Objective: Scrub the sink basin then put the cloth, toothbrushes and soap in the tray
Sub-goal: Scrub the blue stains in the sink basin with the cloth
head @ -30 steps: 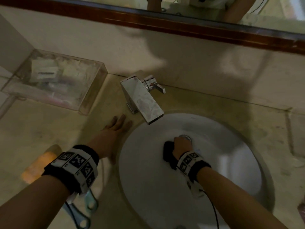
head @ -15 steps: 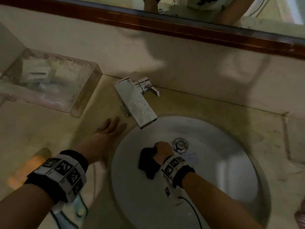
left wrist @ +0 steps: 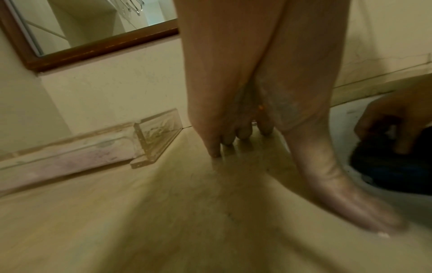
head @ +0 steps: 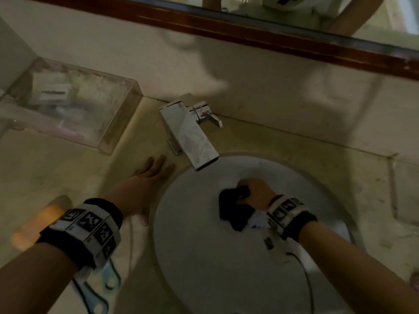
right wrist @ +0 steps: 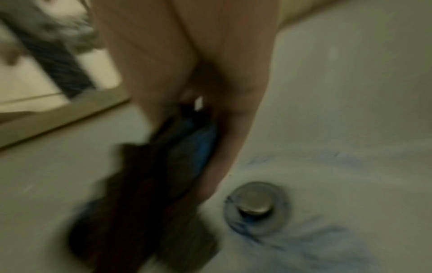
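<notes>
In the head view my right hand (head: 256, 191) grips a dark crumpled cloth (head: 231, 207) and presses it against the white sink basin (head: 204, 257), below the faucet spout. The right wrist view shows the cloth (right wrist: 145, 194) bunched under the hand, just left of the metal drain plug (right wrist: 254, 205), with blue smears around the plug. My left hand (head: 145, 184) lies flat on the counter beside the basin rim, fingers straight, holding nothing. The clear tray (head: 118, 123) stands at the back left with small items inside. An orange soap bar (head: 36, 225) lies left of my left wrist.
The chrome faucet (head: 190, 137) juts over the basin's back-left edge. Light-blue handled items (head: 108, 282) lie on the counter, partly hidden under my left wrist. A wood-framed mirror (head: 272, 35) runs along the wall. Beige counter stretches right of the basin.
My right hand swept the cloth left off the drain, then back right over it. The left hand stayed flat on the counter.
</notes>
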Tool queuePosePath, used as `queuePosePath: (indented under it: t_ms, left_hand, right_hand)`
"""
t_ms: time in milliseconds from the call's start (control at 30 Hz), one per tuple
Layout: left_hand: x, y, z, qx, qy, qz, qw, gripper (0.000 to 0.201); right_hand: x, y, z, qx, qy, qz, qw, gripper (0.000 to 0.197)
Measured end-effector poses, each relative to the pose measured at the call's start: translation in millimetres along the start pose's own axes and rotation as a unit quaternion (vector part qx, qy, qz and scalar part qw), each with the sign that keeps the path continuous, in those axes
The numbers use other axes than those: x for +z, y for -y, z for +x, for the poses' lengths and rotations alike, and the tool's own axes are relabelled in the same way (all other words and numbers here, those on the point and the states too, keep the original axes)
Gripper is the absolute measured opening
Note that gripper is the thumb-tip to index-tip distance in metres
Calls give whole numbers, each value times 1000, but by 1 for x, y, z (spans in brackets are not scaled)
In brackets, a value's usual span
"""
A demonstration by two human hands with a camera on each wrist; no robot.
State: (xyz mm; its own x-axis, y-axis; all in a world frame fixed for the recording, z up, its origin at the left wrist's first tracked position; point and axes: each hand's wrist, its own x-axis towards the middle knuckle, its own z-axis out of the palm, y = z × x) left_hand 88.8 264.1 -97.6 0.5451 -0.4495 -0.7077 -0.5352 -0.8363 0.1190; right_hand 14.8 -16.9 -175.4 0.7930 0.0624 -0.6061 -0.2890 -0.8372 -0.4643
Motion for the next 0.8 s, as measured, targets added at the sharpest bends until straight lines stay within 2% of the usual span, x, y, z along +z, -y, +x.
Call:
queuePosePath:
  t_ms: [33, 100, 167, 200, 233, 267, 367, 467, 533, 667, 800]
  left_hand:
    - [1, 1, 0, 0, -1, 2, 1000, 152]
    - [1, 0, -1, -5, -1, 1, 1000, 151]
    - [1, 0, -1, -5, -5, 3, 1000, 151]
    - [1, -1, -1, -3, -6, 3, 1000, 151]
    - [2, -1, -1, -1, -6, 0, 1000, 152]
    - [2, 0, 0, -1, -7, -3, 1000, 153]
    - [5, 4, 4, 5, -8, -12, 1000, 151]
    - [8, 7, 6, 14, -14, -6, 1000, 146]
    - [9, 9, 7, 20, -20, -4, 1000, 146]
    - [10, 11, 9, 31, -29, 3, 999, 147]
    - [9, 9, 7, 22, -32, -4, 999, 148]
  right_hand:
    - [2, -5, -11, -37, 70, -11, 997, 33]
    - [21, -15, -28, -56, 217, -108, 969, 40]
    - [44, -22, -39, -35, 290, -237, 926, 44]
    - [53, -25, -41, -36, 302, -276, 912, 44]
    - [57, -26, -42, -39, 296, -293, 908, 43]
    - [57, -27, -39, -43, 267, -289, 918, 40]
    - [41, -24, -26, -22, 141, -284, 948, 33]
    - [21, -17, -8, 23, 48, -290, 956, 36]
    - [8, -14, -1, 35, 18, -282, 959, 38]
    - [-1, -21, -11, -2, 65, -216, 974, 33]
    - [29, -10, -38, -74, 195, -149, 967, 26]
